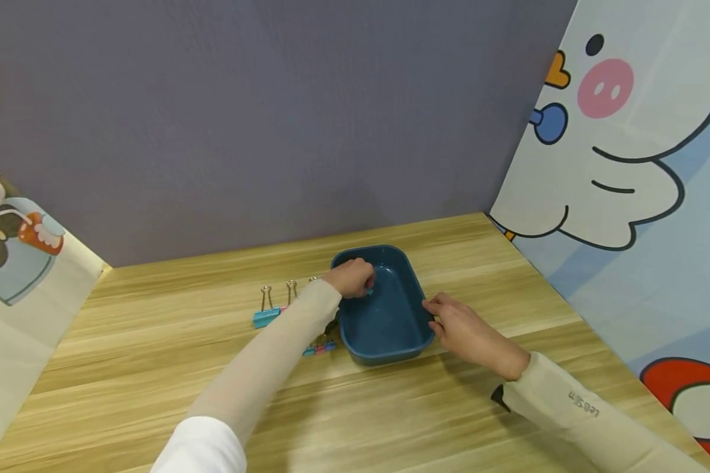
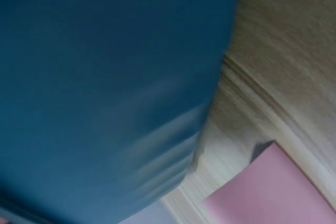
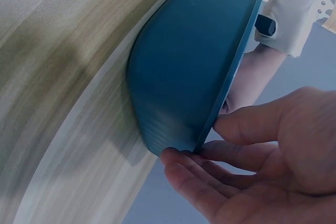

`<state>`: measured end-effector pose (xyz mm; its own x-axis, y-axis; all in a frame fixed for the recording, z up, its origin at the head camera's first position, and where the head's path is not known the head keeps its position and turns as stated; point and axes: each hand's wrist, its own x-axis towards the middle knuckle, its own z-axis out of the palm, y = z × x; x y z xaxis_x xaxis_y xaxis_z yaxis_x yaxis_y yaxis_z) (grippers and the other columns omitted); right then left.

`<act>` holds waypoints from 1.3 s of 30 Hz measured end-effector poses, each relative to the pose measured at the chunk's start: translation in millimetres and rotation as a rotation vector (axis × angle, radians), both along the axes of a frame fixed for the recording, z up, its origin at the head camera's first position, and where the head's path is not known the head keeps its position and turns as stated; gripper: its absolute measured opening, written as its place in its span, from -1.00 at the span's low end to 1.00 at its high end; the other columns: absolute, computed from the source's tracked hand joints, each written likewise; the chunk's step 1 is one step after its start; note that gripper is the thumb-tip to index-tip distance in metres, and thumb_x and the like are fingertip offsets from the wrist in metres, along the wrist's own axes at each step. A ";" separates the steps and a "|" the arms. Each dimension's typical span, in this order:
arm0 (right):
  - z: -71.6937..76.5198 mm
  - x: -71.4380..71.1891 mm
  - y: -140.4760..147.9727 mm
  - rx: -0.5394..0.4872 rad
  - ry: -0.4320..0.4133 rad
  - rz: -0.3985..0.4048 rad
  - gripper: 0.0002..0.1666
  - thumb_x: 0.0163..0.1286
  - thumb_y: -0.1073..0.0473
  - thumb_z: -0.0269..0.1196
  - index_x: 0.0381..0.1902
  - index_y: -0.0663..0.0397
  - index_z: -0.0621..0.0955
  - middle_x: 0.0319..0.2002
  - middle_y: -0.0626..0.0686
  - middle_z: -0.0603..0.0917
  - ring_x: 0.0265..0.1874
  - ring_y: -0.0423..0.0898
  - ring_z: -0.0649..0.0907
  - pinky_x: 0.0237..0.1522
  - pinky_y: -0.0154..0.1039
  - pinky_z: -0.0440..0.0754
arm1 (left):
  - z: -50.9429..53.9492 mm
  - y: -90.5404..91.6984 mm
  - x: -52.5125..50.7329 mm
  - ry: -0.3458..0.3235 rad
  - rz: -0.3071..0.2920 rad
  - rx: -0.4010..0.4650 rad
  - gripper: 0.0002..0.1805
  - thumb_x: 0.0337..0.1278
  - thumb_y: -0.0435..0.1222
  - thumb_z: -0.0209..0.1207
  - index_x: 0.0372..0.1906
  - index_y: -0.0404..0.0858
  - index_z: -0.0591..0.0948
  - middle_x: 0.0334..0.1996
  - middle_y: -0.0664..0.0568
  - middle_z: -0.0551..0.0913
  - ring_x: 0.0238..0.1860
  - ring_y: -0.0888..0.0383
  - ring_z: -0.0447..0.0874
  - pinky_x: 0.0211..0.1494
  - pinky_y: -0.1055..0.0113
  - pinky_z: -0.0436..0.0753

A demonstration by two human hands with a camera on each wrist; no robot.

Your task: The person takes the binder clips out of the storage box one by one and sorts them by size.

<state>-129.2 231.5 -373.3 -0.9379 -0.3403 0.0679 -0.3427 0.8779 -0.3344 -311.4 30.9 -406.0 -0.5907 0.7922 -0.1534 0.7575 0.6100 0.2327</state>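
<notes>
A dark blue plastic bin (image 1: 384,322) stands upright on the wooden table. My left hand (image 1: 353,278) reaches over its left rim, fingers curled and pointing down inside; at the fingertips shows a bit of a light-blue binder clip (image 1: 369,292), mostly hidden. On the bin's right side my right hand (image 1: 464,328) pinches the rim, thumb (image 3: 247,124) on the rim and fingers against the outer wall. Left of the bin lie a large light-blue binder clip (image 1: 266,318) and several small coloured clips (image 1: 319,348), partly behind the left arm.
A grey-purple partition (image 1: 272,131) rises behind the table (image 1: 154,341). Cartoon-printed panels stand at the left and the right (image 1: 627,197). In the left wrist view, a pink clip (image 2: 273,192) lies close beside the bin's outer wall.
</notes>
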 end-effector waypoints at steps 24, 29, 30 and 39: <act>-1.2 -2.2 -0.3 0.006 -0.004 -0.014 -0.51 0.28 0.41 0.21 0.15 0.52 0.44 -0.05 0.24 0.50 -0.33 -0.09 0.54 -0.35 -0.25 0.54 | 49.6 -30.2 27.5 0.079 -0.144 0.264 -0.90 0.14 -0.40 0.23 -0.22 -0.27 0.65 -0.29 0.08 0.62 -0.25 0.21 0.56 -0.17 0.40 0.54; -2.7 -2.0 0.8 0.003 -0.013 -0.015 -0.51 0.28 0.41 0.20 0.15 0.53 0.43 -0.03 0.27 0.49 -0.38 -0.12 0.52 -0.39 -0.27 0.51 | 58.5 -46.9 36.4 0.102 -0.120 0.259 -0.90 0.14 -0.38 0.24 -0.23 -0.24 0.66 -0.29 0.10 0.62 -0.26 0.21 0.55 -0.18 0.41 0.53; -3.0 -2.0 0.9 0.003 -0.015 -0.015 -0.51 0.28 0.41 0.20 0.15 0.53 0.43 -0.03 0.26 0.49 -0.39 -0.13 0.51 -0.40 -0.27 0.51 | 59.5 -50.5 38.1 0.105 -0.115 0.263 -0.90 0.13 -0.39 0.24 -0.24 -0.23 0.66 -0.30 0.10 0.62 -0.27 0.21 0.55 -0.19 0.41 0.54; -3.9 -1.7 1.7 -0.013 -0.007 0.005 -0.51 0.29 0.42 0.19 0.15 0.55 0.41 -0.07 0.24 0.49 -0.49 -0.21 0.43 -0.48 -0.32 0.45 | 57.9 -92.3 55.4 0.132 -0.116 0.311 -0.94 0.08 -0.42 0.26 -0.35 -0.21 0.64 -0.37 0.08 0.63 -0.40 0.21 0.54 -0.32 0.43 0.53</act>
